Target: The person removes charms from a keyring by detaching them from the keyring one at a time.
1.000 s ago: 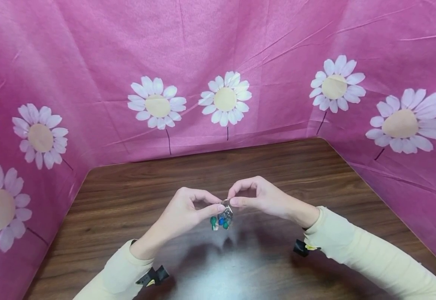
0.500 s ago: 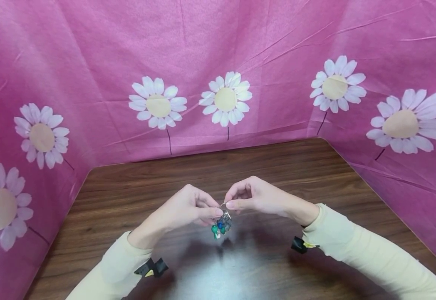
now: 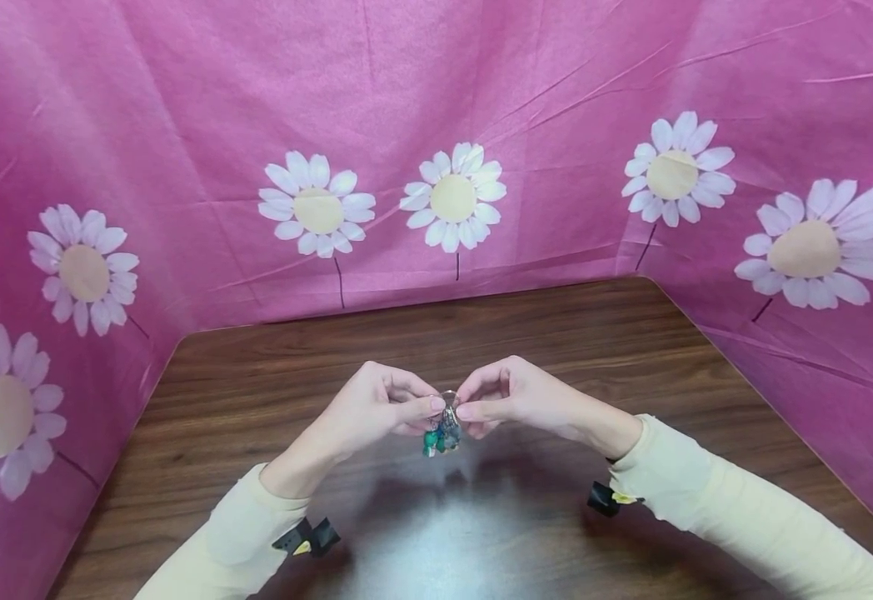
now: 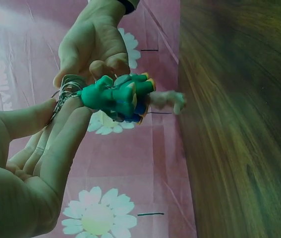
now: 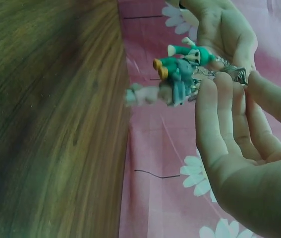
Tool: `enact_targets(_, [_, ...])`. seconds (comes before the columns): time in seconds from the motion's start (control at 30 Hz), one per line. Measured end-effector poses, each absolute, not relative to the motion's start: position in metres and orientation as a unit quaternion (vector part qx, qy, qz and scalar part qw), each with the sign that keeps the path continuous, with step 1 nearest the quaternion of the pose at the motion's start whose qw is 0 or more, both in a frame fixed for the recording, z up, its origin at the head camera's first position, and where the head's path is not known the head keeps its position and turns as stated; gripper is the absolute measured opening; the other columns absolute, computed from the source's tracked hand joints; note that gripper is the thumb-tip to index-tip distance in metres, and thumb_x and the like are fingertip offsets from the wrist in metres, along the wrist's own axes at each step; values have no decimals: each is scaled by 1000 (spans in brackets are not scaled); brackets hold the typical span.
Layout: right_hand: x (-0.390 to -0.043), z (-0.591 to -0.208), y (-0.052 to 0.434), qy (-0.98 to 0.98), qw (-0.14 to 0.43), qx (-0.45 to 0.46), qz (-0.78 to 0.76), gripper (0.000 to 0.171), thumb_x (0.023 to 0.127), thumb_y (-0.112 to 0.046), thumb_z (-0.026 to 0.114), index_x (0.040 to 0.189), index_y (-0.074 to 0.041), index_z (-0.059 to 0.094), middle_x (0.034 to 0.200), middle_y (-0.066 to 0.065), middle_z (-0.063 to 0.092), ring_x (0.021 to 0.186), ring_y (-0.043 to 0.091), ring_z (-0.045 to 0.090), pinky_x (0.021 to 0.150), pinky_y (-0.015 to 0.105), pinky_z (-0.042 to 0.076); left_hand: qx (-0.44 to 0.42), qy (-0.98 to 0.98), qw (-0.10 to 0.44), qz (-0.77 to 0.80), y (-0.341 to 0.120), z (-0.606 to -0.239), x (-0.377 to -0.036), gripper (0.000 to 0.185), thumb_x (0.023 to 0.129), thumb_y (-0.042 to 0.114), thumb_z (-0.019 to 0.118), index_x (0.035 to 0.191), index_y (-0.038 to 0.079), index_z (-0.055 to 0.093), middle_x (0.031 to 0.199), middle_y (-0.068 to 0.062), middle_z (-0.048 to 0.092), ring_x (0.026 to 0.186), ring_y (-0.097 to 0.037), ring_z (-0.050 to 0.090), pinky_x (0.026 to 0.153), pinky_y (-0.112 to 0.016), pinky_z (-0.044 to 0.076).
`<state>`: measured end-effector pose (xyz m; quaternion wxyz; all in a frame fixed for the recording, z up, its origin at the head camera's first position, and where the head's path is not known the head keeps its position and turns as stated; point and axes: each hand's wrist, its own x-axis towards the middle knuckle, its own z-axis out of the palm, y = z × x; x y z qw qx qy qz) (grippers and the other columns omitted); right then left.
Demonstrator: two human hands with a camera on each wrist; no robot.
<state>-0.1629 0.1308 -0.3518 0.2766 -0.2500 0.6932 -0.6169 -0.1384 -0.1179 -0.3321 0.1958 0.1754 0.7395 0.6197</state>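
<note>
A keychain (image 3: 449, 429) with several small figures hangs above the table between both hands in the head view. My left hand (image 3: 365, 408) pinches it near the top, thumb against the fingers. From the other side my right hand (image 3: 532, 400) pinches the same metal ring (image 3: 449, 395), its fingers bent behind the thumb. In the left wrist view, a green figure (image 4: 103, 96) with yellow-orange feet dangles by a chain beside a blue one, partly covered. The right wrist view shows a grey-blue figure (image 5: 181, 77) and a pale, blurred figure (image 5: 144, 94) among the cluster.
Below the hands lies a dark wood-grain table (image 3: 271, 367), with a bright reflection near its front. A pink cloth (image 3: 376, 75) printed with white daisies stands around its back and sides. Black straps with small blocks (image 3: 307, 537) sit at both cuffs.
The keychain dipped slightly, then came back up, and its figures swung and turned. The blue figure, visible before, is now mostly hidden. The ring now shows between the two hands.
</note>
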Motion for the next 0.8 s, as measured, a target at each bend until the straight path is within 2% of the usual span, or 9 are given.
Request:
enact_targets(0.2, [-161, -353, 128, 690, 244, -238, -639, 20, 95, -11, 73, 108, 4, 69, 92, 19, 73, 77, 24, 72, 76, 48, 61, 178, 749, 197, 607, -117, -332, -139, 17, 92, 12, 76, 100, -3, 77, 91, -14, 76, 83, -24, 75, 74, -39, 62])
enact_targets(0.4, [-161, -354, 128, 691, 210, -267, -638, 17, 95, -8, 73, 106, 3, 67, 92, 16, 72, 72, 20, 70, 73, 45, 62, 178, 751, 198, 605, -116, -333, -137, 19, 92, 13, 77, 101, -3, 76, 91, -15, 76, 84, -25, 75, 75, -42, 62])
enact_targets(0.53, [-161, -354, 129, 694, 193, -280, -634, 15, 92, -6, 75, 102, 3, 68, 88, 16, 72, 69, 19, 69, 68, 42, 62, 175, 746, 203, 609, -115, -333, -137, 20, 92, 13, 77, 102, -4, 76, 92, -17, 76, 85, -27, 75, 75, -41, 62])
enact_targets(0.7, [-162, -353, 131, 707, 180, -302, -614, 10, 91, -3, 75, 96, 1, 69, 87, 23, 71, 68, 19, 68, 64, 34, 61, 171, 737, 222, 614, -114, -333, -137, 18, 92, 12, 77, 100, -4, 76, 91, -18, 76, 86, -30, 75, 75, -39, 62])
enact_targets(0.8, [-163, -351, 132, 723, 161, -336, -582, 7, 91, -3, 75, 94, -1, 70, 85, 20, 72, 68, 20, 68, 61, 32, 59, 179, 739, 222, 610, -112, -334, -136, 16, 92, 11, 77, 99, -4, 76, 90, -18, 76, 87, -33, 75, 75, -39, 62])
